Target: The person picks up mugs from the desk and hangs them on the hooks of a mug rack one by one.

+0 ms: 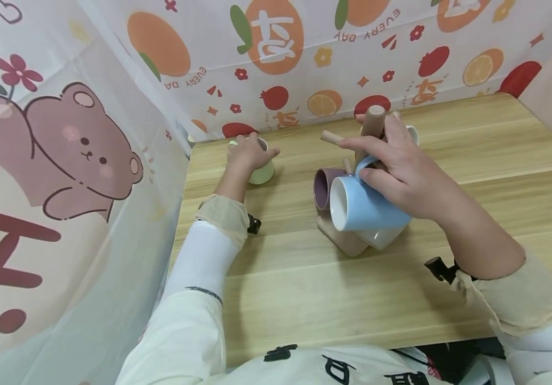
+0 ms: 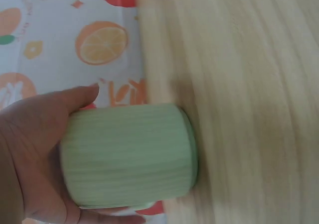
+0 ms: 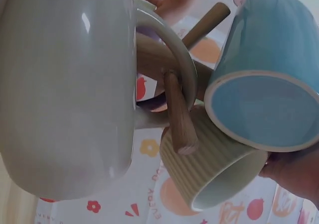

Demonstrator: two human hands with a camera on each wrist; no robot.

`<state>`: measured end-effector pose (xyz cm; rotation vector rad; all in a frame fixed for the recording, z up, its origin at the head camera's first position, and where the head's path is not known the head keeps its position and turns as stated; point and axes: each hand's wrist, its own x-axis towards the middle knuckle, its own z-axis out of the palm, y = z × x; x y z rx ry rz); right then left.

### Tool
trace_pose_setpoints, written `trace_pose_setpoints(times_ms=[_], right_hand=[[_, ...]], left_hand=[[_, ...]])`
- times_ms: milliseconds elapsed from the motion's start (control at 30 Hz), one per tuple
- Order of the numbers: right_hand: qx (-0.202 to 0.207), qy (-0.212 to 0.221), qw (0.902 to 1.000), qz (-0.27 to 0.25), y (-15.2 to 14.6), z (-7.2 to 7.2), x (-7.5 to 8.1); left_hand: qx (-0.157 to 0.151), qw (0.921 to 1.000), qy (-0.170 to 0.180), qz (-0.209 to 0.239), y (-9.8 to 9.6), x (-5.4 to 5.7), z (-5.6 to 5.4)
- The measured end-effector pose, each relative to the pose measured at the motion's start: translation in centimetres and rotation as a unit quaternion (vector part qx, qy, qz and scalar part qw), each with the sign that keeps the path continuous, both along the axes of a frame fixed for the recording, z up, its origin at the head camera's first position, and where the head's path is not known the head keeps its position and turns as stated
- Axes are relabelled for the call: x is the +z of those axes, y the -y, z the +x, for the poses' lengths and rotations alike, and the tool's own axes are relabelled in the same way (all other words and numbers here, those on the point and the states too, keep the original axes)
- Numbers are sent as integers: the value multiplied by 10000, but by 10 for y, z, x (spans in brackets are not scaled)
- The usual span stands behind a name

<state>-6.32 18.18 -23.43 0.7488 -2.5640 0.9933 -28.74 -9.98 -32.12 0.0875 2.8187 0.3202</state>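
Note:
A light green mug (image 1: 263, 174) stands near the table's back left edge. My left hand (image 1: 247, 156) reaches over its top, thumb stretched away from the wall; in the left wrist view the mug (image 2: 129, 157) lies between spread thumb and fingers. On the right, my right hand (image 1: 412, 174) holds a blue mug (image 1: 374, 207) at its handle, against a wooden mug rack (image 1: 374, 122). The blue mug lies sideways, mouth facing left. A purple mug (image 1: 323, 188), a glossy off-white mug (image 3: 70, 89) and a ribbed cream mug (image 3: 212, 159) are about the rack; the off-white handle loops round a peg (image 3: 180, 117).
The rack's base (image 1: 340, 238) sits on the wood-grain table (image 1: 295, 299). A printed fruit curtain (image 1: 300, 69) borders the back, and a bear-print sheet (image 1: 83, 144) the left side. A bare peg (image 1: 332, 137) points left from the rack.

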Motion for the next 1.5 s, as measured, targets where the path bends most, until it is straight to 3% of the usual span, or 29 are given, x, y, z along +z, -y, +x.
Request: trace_pose_setpoints(times_ms=[300,400,633,900,1033,1167,1267,1367,1433,1500], right_hand=[[1103,94,9934,-298,-16,-13,4],[1304,112,9907,-377,-20,-17,5],[1457,136,9886,-360,-21,-21,3],[1471,103,9886,-314,-13,-18,1],[1492,33,9882,-351,-11,-17,-1],[1372,110,9898,-375,-12,-14,0],[1270,96,9911,-396,-16,-12,0],[1159,21,9924,-412,-21,-9,-1],[1061,-27,9935,-404,-23,-6,-2],[978,-56,9944,-398,-25,-4,-3]], left_hand=[[126,9997,-199,1,15,-11,-4],[147,9997,-188,84,21,-12,-4],[-146,9992,-125,361,34,-13,1],[-271,9975,-485,443,44,-19,5],[-183,9960,-618,614,49,-18,12],[39,9913,-681,1124,50,-14,19],[210,9812,-774,1758,49,-15,24],[465,9577,-753,2737,47,-21,28],[720,9292,-631,3571,47,-27,31],[996,8880,-502,4461,47,-30,34]])
